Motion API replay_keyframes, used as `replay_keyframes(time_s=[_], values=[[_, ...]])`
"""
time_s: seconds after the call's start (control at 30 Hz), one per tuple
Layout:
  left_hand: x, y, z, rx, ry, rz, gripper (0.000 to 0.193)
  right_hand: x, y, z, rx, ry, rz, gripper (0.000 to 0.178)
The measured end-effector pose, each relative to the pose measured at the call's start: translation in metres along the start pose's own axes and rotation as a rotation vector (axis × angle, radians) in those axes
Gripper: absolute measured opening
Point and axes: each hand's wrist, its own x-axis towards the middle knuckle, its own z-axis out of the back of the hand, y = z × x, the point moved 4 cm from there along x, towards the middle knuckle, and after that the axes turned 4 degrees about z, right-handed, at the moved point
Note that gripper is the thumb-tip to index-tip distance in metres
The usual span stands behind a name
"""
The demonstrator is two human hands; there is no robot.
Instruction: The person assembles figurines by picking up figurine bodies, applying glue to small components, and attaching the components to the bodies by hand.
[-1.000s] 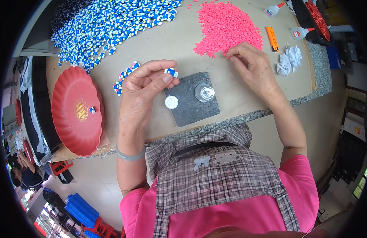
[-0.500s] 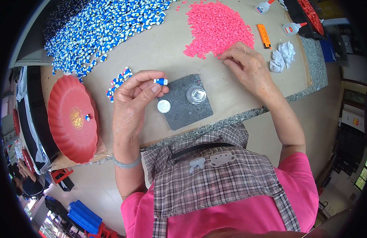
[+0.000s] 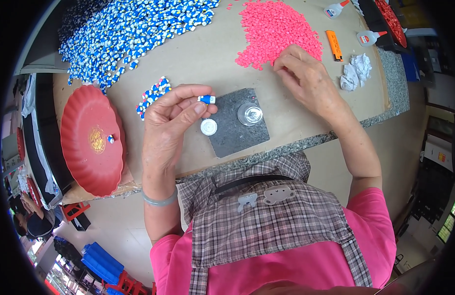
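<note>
My left hand pinches a small blue-and-white figure-like piece between thumb and fingers, above the left edge of a dark square slab. On that slab stand a small clear cup and a round white cap. Over at the near edge of a heap of small pink pieces, my right hand has its thumb and fingertips drawn together; whatever lies between them is hidden. Just beyond my left hand is a small cluster of blue-and-white pieces with pink parts.
A large heap of blue-and-white pieces covers the far left. The scalloped red dish at left holds one small piece. At right lie an orange cutter, crumpled white paper and two glue bottles. A granite edge borders the near side.
The whole view has shifted slightly, moving the table's things a little to the right. My right hand stays at the pink heap with its fingers drawn closer together; my left still pinches its piece.
</note>
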Motion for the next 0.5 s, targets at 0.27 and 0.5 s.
replay_keyframes(time_s=[0.27, 0.5], values=[[-0.003, -0.001, -0.001, 0.005, 0.002, -0.001, 0.025, -0.013, 0.002, -0.011, 0.719, 0.047, -0.367, 0.005], [-0.002, -0.004, 0.003, -0.017, 0.004, -0.012, 0.025, -0.02, -0.001, -0.012, 1.014, 0.23, -0.491, 0.01]])
